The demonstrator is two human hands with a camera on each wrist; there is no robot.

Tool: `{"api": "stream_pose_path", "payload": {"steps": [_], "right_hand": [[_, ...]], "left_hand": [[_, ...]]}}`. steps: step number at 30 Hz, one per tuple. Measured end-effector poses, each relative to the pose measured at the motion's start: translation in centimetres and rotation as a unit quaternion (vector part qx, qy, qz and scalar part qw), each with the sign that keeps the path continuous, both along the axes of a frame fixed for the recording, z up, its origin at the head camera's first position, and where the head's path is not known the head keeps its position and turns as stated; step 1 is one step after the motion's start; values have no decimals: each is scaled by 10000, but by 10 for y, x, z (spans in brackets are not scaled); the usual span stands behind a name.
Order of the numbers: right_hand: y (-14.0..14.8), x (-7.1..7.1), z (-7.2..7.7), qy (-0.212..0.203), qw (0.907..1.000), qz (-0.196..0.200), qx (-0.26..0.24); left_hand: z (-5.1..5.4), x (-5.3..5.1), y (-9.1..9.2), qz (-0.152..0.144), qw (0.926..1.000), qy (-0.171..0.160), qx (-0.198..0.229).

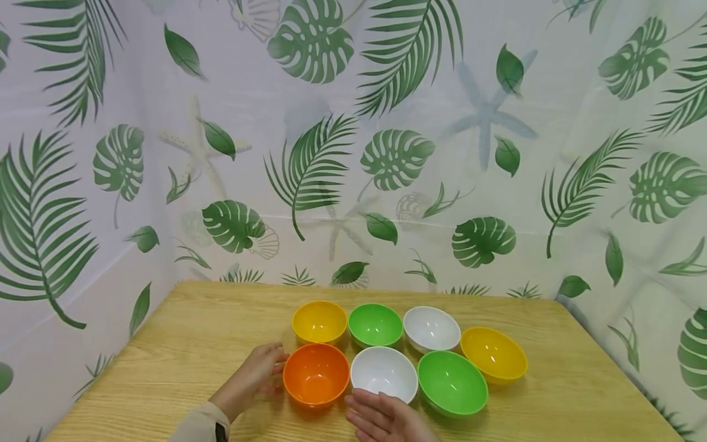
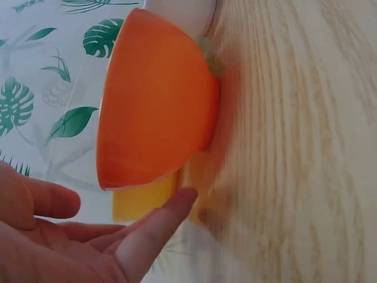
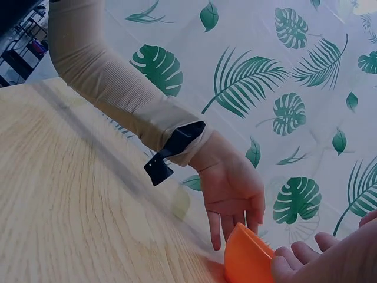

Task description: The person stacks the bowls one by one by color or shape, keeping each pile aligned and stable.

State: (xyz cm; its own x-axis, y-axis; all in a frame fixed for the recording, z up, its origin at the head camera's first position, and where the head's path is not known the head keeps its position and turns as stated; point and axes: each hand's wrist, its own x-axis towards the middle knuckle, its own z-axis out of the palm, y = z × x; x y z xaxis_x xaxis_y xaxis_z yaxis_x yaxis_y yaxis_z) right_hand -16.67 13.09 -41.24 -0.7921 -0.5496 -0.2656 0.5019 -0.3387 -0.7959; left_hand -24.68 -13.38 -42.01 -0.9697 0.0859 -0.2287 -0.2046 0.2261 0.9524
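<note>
An orange bowl (image 1: pixel 316 376) stands upright at the left end of the front row, beside a white bowl (image 1: pixel 384 373). At the orange bowl's left side is my left hand (image 1: pixel 253 376), its fingers loosely extended; in the left wrist view a small gap shows between that hand (image 2: pixel 106 236) and the orange bowl (image 2: pixel 156 100). My right hand (image 1: pixel 389 417), palm turned toward the left and fingers straight, is in front of the white bowl and overlaps its near rim in the head view. Neither hand grips anything.
A green bowl (image 1: pixel 453 383) is right of the white one. Behind stand a yellow bowl (image 1: pixel 320 322), a green bowl (image 1: pixel 375 325), a white bowl (image 1: pixel 432 329) and, farther right, another yellow bowl (image 1: pixel 494 355). The wooden table (image 1: pixel 182 344) meets a leaf-patterned backdrop (image 1: pixel 386 245).
</note>
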Motion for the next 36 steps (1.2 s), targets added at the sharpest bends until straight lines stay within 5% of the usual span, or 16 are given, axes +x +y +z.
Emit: {"api": "stream_pose_path", "payload": {"steps": [19, 28, 36], "right_hand": [[-16, 5, -28, -454, 9973, -528, -253], [-24, 0, -20, -354, 9985, -318, 286], [-34, -5, -15, -496, 9966, -617, 207]], "left_hand": [[-17, 0, -11, -890, 9949, -272, 377], [-15, 1, -12, -1202, 9909, 70, 606], [-16, 1, -13, -1241, 9899, 122, 677]]}}
